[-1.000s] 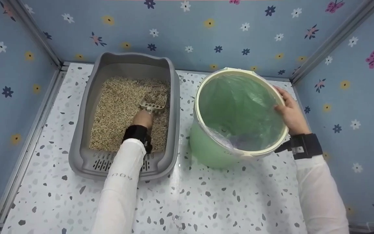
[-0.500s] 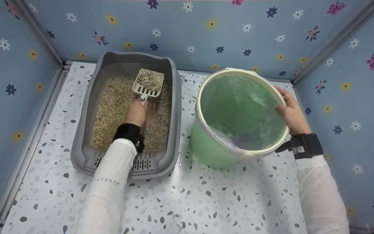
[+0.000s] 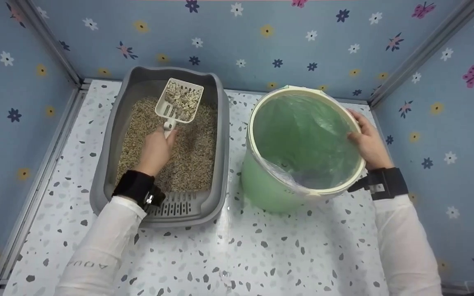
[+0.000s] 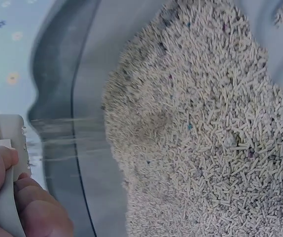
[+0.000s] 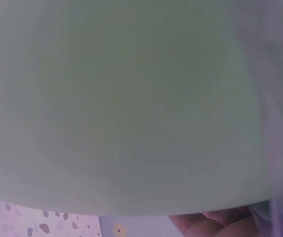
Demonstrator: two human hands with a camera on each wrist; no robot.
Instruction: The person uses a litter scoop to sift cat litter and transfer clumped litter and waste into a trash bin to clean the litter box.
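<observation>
My left hand (image 3: pixel 156 150) grips the handle of a white slotted litter scoop (image 3: pixel 179 100), which carries a heap of litter above the grey litter box (image 3: pixel 221 135). Beige pellet litter (image 4: pixel 205 128) covers the box's floor, and in the left wrist view grains fall off as streaks beside the scoop (image 4: pixel 13 131). To the right stands a green bin (image 3: pixel 268 185), tilted, with a cream rim and a clear plastic liner (image 3: pixel 303 135). My right hand (image 3: pixel 370 144) holds that rim on its right side, thumb inside and fingers outside. The bin's wall (image 5: pixel 131 108) fills most of the right wrist view.
Box and bin stand on a white speckled surface (image 3: pixel 228 255), with a narrow gap between them. Blue flowered panels (image 3: pixel 245 41) rise behind and at both sides. A grated step (image 3: pixel 175 207) forms the front of the litter box.
My left hand has lifted the scoop out of the litter with a load in it, moving up and slightly left. Some litter spills from it. The right hand and bin stay put.
</observation>
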